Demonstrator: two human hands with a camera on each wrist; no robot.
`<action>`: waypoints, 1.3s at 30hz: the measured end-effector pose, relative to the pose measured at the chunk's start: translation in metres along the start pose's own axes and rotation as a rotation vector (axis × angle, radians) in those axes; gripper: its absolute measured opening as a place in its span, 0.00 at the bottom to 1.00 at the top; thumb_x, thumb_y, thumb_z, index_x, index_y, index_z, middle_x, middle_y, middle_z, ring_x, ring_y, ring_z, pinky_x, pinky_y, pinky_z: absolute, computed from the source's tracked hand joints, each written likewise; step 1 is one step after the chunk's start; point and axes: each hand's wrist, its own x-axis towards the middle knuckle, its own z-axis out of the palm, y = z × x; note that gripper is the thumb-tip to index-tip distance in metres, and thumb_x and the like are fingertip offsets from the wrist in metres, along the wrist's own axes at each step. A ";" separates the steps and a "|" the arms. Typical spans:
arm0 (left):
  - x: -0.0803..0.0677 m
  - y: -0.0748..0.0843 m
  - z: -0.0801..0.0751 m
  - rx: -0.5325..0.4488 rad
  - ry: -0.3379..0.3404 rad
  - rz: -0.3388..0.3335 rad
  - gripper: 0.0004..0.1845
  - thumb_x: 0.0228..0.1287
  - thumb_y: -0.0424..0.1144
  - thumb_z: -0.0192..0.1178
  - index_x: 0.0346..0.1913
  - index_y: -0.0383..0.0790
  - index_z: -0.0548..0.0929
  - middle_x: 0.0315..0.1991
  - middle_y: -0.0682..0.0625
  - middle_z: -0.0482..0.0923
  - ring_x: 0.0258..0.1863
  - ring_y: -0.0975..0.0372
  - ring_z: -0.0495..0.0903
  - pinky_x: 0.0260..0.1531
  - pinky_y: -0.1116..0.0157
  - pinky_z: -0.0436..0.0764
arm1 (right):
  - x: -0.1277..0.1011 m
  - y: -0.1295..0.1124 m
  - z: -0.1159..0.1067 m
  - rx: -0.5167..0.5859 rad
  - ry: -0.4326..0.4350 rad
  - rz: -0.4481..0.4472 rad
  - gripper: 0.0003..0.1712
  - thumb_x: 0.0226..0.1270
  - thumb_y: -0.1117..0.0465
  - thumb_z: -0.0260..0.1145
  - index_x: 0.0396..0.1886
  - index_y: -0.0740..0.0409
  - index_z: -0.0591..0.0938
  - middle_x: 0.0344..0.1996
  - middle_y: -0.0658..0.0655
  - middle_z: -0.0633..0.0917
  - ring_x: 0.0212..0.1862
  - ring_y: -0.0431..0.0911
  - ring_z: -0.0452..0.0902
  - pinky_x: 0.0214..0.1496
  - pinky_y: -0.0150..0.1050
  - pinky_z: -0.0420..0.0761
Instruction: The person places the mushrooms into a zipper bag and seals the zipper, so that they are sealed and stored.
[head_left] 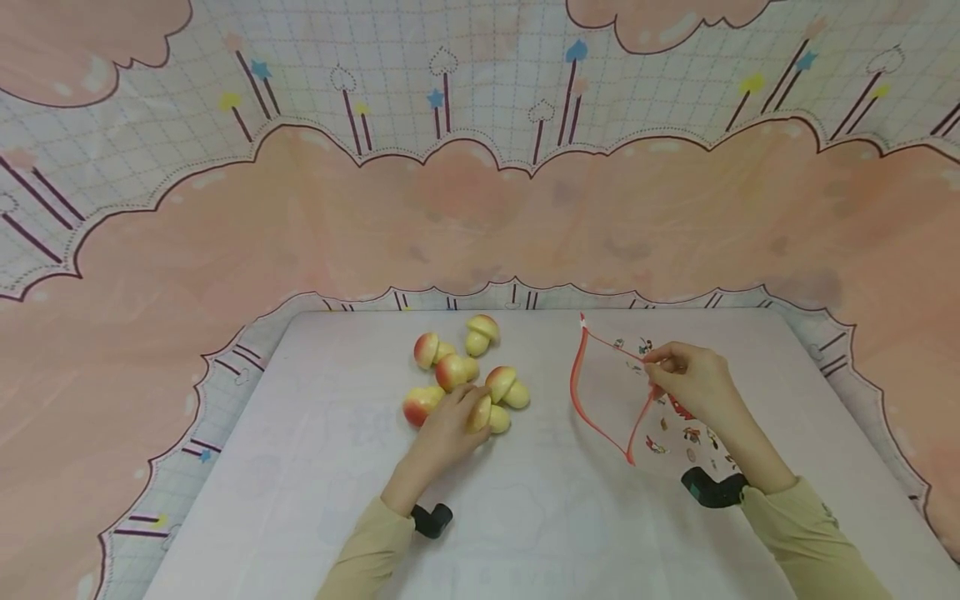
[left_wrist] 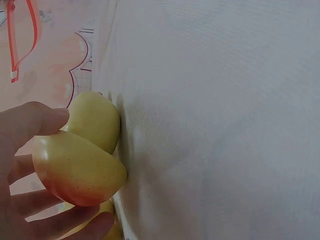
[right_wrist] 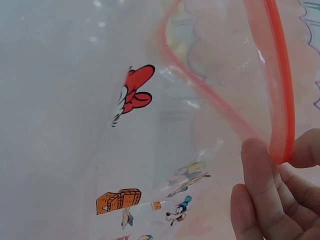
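Observation:
My left hand (head_left: 444, 427) holds a yellow mushroom-shaped piece (left_wrist: 82, 170) with a red blush on its cap. The thumb lies on one side of it and the fingers on the other, as the left wrist view shows. More pieces of this kind (head_left: 501, 383) lie close around that hand. To the right, my right hand (head_left: 693, 382) pinches the rim of a clear zip bag (head_left: 690, 435) between thumb and fingers. The bag's red zip edge (right_wrist: 282, 85) is spread apart into a wide mouth facing left. Small cartoon prints cover its side.
A white tabletop (head_left: 315, 500) lies under everything. Behind it hangs a pink cloth (head_left: 450, 225) with cloud and candle patterns. A black wrist camera mount (head_left: 712, 487) sits at the right wrist, and another (head_left: 433, 521) at the left.

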 end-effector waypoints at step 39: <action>-0.003 -0.005 0.001 -0.026 0.009 0.052 0.31 0.54 0.42 0.70 0.62 0.42 0.75 0.54 0.46 0.76 0.56 0.51 0.76 0.57 0.53 0.75 | 0.002 -0.002 0.000 -0.017 -0.032 0.012 0.14 0.67 0.60 0.61 0.48 0.64 0.81 0.26 0.59 0.87 0.25 0.41 0.81 0.18 0.34 0.69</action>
